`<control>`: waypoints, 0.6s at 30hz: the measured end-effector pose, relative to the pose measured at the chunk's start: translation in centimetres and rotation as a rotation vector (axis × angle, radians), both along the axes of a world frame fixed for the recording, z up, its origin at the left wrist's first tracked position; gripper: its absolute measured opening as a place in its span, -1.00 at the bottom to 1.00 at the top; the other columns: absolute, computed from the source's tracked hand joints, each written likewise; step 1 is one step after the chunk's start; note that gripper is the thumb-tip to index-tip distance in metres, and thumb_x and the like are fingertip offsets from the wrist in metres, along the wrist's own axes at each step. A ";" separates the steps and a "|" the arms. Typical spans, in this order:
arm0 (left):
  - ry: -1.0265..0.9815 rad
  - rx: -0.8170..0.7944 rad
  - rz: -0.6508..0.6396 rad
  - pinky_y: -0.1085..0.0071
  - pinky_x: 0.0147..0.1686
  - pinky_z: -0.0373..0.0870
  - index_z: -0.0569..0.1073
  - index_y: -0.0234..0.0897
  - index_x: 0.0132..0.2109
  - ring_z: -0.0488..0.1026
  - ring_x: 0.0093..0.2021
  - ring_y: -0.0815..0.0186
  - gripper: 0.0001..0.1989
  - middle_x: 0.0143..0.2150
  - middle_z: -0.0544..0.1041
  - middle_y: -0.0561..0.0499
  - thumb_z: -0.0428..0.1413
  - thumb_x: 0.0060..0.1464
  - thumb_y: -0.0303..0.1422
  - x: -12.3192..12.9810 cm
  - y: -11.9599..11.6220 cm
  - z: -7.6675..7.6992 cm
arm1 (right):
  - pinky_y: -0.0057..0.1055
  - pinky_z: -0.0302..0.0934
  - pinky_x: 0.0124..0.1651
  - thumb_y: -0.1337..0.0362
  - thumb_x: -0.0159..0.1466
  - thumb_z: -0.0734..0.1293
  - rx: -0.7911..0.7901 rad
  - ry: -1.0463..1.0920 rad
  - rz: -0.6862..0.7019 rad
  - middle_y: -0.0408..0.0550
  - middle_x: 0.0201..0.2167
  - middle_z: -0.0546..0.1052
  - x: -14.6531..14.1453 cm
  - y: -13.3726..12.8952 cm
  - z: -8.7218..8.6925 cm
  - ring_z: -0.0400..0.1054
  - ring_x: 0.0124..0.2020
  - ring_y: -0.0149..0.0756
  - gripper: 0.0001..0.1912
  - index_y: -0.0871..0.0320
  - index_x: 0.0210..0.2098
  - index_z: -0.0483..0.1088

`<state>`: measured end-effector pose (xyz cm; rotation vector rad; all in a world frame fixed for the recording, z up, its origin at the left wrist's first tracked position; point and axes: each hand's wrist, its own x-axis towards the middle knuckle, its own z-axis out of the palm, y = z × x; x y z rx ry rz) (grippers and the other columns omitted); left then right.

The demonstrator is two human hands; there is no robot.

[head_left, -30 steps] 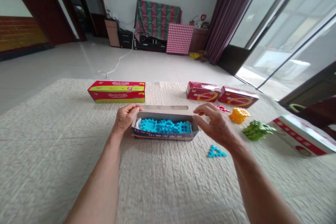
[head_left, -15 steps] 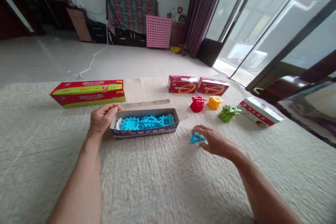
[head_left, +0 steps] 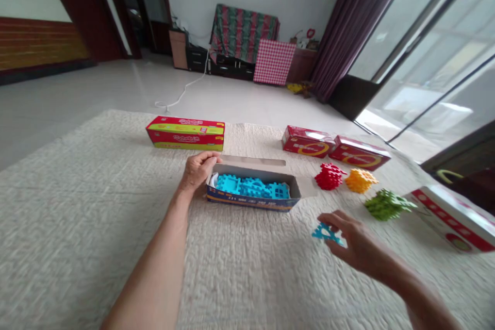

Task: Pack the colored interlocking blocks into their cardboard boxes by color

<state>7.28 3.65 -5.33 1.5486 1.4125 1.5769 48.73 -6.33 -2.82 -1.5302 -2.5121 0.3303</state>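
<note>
My left hand (head_left: pixel 198 172) pinches the back left corner of an open blue box (head_left: pixel 251 202), by its raised cardboard flap. Several light blue toothed plastic pieces (head_left: pixel 253 187) lie in the box, with a white wrapping at its left end. To the right of the box, my right hand (head_left: pixel 346 232) has its thumb and fingers on a blue triangular piece (head_left: pixel 324 231) with a hole in the middle, low over the cream quilted cover (head_left: pixel 247 268).
Red (head_left: pixel 329 176), yellow (head_left: pixel 360 180) and green (head_left: pixel 388 204) stacks of toothed pieces stand at the right. Beside them lies a white and red box (head_left: pixel 456 219). Two red boxes (head_left: pixel 309 142) stand behind, and a red and green box (head_left: pixel 185 133) at the back left.
The view has swung left, so the whole scene sits further right. My right hand's fingers have closed on the blue triangle. My left hand is still at the box corner.
</note>
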 end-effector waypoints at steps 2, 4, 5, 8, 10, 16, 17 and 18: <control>-0.012 0.005 -0.004 0.39 -0.18 0.46 0.59 -0.30 -0.26 0.57 -0.29 0.26 -0.76 -0.37 0.66 -0.01 0.10 -0.01 -0.28 0.1 0.0 0.0 | -0.34 0.35 -0.27 0.33 0.18 0.31 0.070 0.072 0.047 0.00 -0.19 0.51 -0.8 0.1 1.6 0.44 -0.29 -0.27 -0.63 0.07 0.00 0.39; -0.021 0.011 -0.006 0.39 -0.20 0.47 0.59 -0.30 -0.27 0.57 -0.30 0.25 -0.77 -0.37 0.65 -0.01 0.10 -0.01 -0.29 0.1 0.0 0.1 | -0.35 0.35 -0.27 0.27 0.22 0.33 0.143 0.132 0.089 -0.01 -0.18 0.52 -2.9 0.5 3.6 0.43 -0.29 -0.29 -0.65 0.06 0.01 0.38; -0.025 0.015 -0.007 0.38 -0.20 0.47 0.58 -0.30 -0.27 0.57 -0.30 0.25 -0.77 -0.37 0.65 -0.01 0.10 -0.01 -0.29 0.1 0.0 0.1 | -0.34 0.34 -0.26 0.25 0.23 0.33 0.169 0.145 0.119 -0.01 -0.18 0.52 -4.4 0.8 4.5 0.42 -0.29 -0.29 -0.66 0.06 0.01 0.38; -0.026 0.023 -0.012 0.37 -0.21 0.47 0.58 -0.30 -0.28 0.57 -0.30 0.24 -0.77 -0.37 0.65 -0.02 0.10 -0.01 -0.28 0.1 -0.1 0.1 | -0.30 0.32 -0.18 0.26 0.20 0.35 0.181 0.205 0.189 -0.01 -0.16 0.50 -9.8 2.4 6.4 0.40 -0.23 -0.26 -0.67 0.10 -0.02 0.39; -0.023 0.025 -0.017 0.37 -0.21 0.47 0.58 -0.31 -0.27 0.57 -0.30 0.25 -0.76 -0.38 0.65 -0.02 0.09 0.00 -0.29 0.1 -0.1 0.2 | -0.32 0.30 -0.17 0.29 0.17 0.35 0.145 0.229 0.224 0.00 -0.16 0.50 -13.4 3.8 6.9 0.39 -0.23 -0.27 -0.65 0.13 -0.03 0.40; -0.038 0.011 -0.029 0.38 -0.24 0.47 0.58 -0.31 -0.25 0.56 -0.32 0.25 -0.77 -0.37 0.65 -0.02 0.09 0.01 -0.30 0.2 -0.2 0.2 | -0.34 0.22 -0.20 0.34 0.11 0.34 0.127 0.164 0.273 0.00 -0.29 0.48 -20.1 7.2 5.8 0.34 -0.30 -0.28 -0.71 0.20 -0.14 0.45; -0.042 0.008 -0.033 0.38 -0.24 0.47 0.58 -0.31 -0.25 0.56 -0.32 0.26 -0.77 -0.37 0.65 -0.02 0.10 0.01 -0.30 0.3 -0.1 0.2 | -0.34 0.22 -0.21 0.34 0.10 0.34 0.119 0.153 0.275 0.00 -0.30 0.48 -20.6 7.6 5.6 0.33 -0.30 -0.28 -0.70 0.20 -0.15 0.46; -0.048 0.006 -0.037 0.38 -0.24 0.47 0.58 -0.32 -0.24 0.56 -0.32 0.26 -0.77 -0.37 0.65 -0.02 0.10 0.01 -0.30 0.3 -0.1 0.1 | -0.34 0.21 -0.20 0.34 0.10 0.34 0.112 0.144 0.274 0.00 -0.30 0.48 -20.9 7.9 5.3 0.33 -0.30 -0.28 -0.70 0.20 -0.14 0.46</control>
